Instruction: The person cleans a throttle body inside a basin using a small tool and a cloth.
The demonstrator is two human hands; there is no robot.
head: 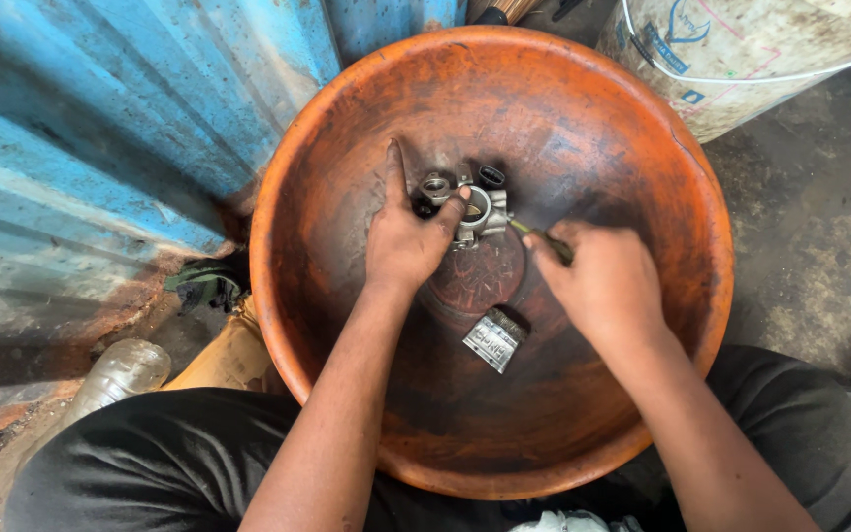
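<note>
Head view: left hand (404, 241) grips a grey metal engine part (470, 205) at the centre of a wide orange basin (642, 148); right hand (598, 281) pinches a thin tool (542, 238) touching it, with a small ribbed metal piece (493, 340) just below

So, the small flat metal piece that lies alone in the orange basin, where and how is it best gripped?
Probably by its two long edges, pinched from above. The flat ribbed metal piece lies flat on the basin floor, turned diagonally, apart from both hands, so only its edges offer a hold.
</note>
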